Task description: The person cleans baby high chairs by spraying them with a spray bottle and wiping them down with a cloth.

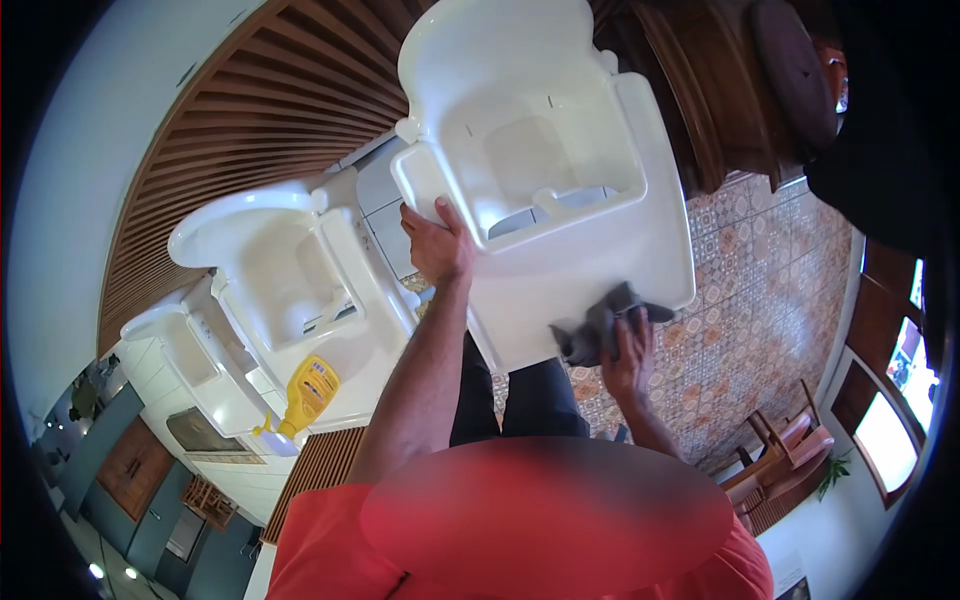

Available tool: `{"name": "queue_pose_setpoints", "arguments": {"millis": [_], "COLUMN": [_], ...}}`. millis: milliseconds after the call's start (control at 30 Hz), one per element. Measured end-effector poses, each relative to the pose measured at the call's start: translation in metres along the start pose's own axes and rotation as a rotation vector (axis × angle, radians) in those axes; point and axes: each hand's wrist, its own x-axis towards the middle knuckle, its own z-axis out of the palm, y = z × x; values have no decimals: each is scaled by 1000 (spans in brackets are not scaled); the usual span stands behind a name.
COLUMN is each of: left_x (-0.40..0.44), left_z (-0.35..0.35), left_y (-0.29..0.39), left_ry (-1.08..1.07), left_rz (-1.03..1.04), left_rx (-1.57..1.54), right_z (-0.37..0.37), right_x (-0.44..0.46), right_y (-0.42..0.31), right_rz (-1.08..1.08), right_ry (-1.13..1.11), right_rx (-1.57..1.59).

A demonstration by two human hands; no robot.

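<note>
A white plastic high chair point(520, 170) with a wide tray point(560, 285) stands in front of me. My left hand point(437, 243) is closed around the left side edge of the tray, thumb on top; some of its fingers are hidden. Near the tray's front right corner, my right hand point(630, 360) presses a crumpled dark grey cloth point(605, 322) onto the white surface. Left of my forearm, a yellow spray bottle point(312, 390) lies on the tray of a second white high chair point(280, 270).
Another white high chair point(190, 350) stands farther left, beside a slatted wooden wall point(250, 120). Dark wooden furniture point(700, 80) is behind the nearest chair at upper right. Patterned tiles point(770, 280) cover the floor to the right, with a wooden chair point(780, 450) at lower right.
</note>
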Motion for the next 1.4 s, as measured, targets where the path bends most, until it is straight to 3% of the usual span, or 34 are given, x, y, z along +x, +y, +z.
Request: {"name": "queue_pose_setpoints", "arguments": {"millis": [167,233,267,333,367,467,733,867,1000,1167,1300,1367,1400], "left_x": [6,15,19,23,24,15,-31,-46,-46,-40,-42,-48,-51], "left_z": [6,23,25,7,-14,-41,-67,-57,-50,-47,-26,-12,4], "left_y": [-25,-48,-56,-67,-78,-111,-148,-146,-150,-136,-106,-87,-84], "left_ry": [-1,115,114,-398,-498,-498,-544,-543,-387,-378,-436,-341,-185], "left_rz": [77,249,254,-22,-123,-20,56,-25,-59,-85,-90,108,182], "left_rx": [-167,-492,-500,-1181,-1033,-898,-972,-946,-992,-865,-718,-664,-639], "right_z": [48,65,73,84,88,82,87,87,76,59,25,5,-1], "right_x": [-30,-28,-24,-6,4,49,229,234,156,97,136,168,180], "right_y": [-92,-122,-135,-151,-156,-178,-244,-251,-212,-128,-41,-12,-11], "right_rz": [-279,-358,-337,-314,-319,-323,-420,-368,-424,-432,-191,-55,-45], "right_ry": [-130,-249,-211,-116,-94,-48,193,235,41,-157,199,286,324], "right_rx": [300,267,259,220,232,251,157,105,111,-18,-137,-265,-260]}}
